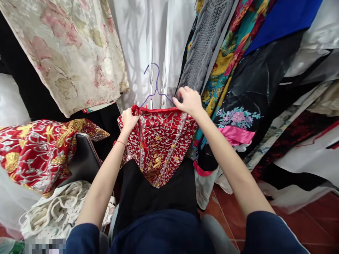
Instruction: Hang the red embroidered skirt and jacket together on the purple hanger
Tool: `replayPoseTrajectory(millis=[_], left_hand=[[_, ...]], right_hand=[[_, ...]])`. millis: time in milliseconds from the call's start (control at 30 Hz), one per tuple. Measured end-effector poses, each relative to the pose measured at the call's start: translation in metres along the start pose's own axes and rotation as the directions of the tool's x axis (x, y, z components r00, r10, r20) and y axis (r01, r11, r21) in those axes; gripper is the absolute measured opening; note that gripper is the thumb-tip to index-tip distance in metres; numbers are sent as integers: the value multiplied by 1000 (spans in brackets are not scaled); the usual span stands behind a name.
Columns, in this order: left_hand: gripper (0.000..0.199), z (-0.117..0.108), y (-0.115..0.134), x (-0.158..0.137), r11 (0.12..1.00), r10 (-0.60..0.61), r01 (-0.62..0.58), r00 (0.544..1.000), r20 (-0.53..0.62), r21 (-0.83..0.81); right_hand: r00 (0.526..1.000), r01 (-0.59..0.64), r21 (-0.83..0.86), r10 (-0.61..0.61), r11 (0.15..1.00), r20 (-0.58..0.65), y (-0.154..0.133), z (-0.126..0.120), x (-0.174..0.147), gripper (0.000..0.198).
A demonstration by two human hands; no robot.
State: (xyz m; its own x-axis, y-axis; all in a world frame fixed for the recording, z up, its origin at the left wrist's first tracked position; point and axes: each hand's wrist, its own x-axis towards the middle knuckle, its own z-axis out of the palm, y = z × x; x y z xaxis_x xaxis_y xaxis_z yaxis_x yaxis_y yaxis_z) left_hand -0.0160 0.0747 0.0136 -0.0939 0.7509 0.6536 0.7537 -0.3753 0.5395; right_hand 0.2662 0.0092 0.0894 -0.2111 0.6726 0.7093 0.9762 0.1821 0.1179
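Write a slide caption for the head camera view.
Left hand grips one top corner of a red embroidered garment, right hand near the other, purple hanger between them.

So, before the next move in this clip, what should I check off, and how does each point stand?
1. Left hand closed on the top edge of the red bodice: ok.
2. Right hand at the opposite top corner: ok.
3. Right hand's grip firm: cannot tell.
4. Purple hanger with its hook pointing up: ok.
5. Hanger's ends seated inside the bodice: cannot tell, hidden.
6. Red-and-gold garment apart from the bodice: ok.
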Motion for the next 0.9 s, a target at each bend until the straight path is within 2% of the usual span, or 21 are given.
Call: replayPoseTrajectory(millis=[33,67,133,167,200,233,300,367,433,533,600,667,800,900], left_hand=[[22,1,-1,0,1000,3,-3,1000,-12,-1],[23,2,-1,0,1000,10,-10,1000,-25,-3],[26,2,-3,-1,999,41,-42,998,-44,-22],[26,2,-4,-1,998,53,-55,997,-50,-39],[27,2,-5,-1,996,58,-62,997,-57,-60],[28,2,-6,-1,995,56,-61,996,-64,-82],[33,2,-7,-1,990,36,-45,997,-70,-132],[38,2,-8,0,983,15,-27,998,-68,-179],[42,1,-8,1,976,17,-28,998,-54,-215],[41,-3,-9,2,969,55,-66,997,-55,-236],[39,-6,-10,4,966,81,-96,994,-72,-240],[38,-9,-12,6,966,89,-105,993,-78,-238],[42,-14,-15,6,967,42,-58,997,-66,-248],[47,-15,-14,3,957,5,-27,997,-74,-289]], right_hand=[[984,-144,-48,148,988,98,15,-1,-1,61],[932,-256,-104,274,961,238,27,-3,-2,68],[750,-382,-174,415,908,515,45,-10,-3,76],[663,-407,-166,415,898,623,51,-15,-2,75],[606,-420,-124,380,899,699,55,-20,-2,72],[582,-425,-62,325,903,746,59,-25,-2,66],[588,-414,59,218,908,779,65,-34,-1,50],[616,-387,101,175,916,768,70,-38,-1,36],[665,-334,57,192,941,722,71,-36,-1,28],[768,-281,-41,251,959,589,66,-25,-5,29],[821,-317,-44,297,947,487,60,-15,-11,33],[854,-376,-2,347,927,388,53,-6,-18,35],[874,-482,141,465,865,138,39,11,-26,34],[832,-498,258,540,828,-127,31,26,-22,41]])
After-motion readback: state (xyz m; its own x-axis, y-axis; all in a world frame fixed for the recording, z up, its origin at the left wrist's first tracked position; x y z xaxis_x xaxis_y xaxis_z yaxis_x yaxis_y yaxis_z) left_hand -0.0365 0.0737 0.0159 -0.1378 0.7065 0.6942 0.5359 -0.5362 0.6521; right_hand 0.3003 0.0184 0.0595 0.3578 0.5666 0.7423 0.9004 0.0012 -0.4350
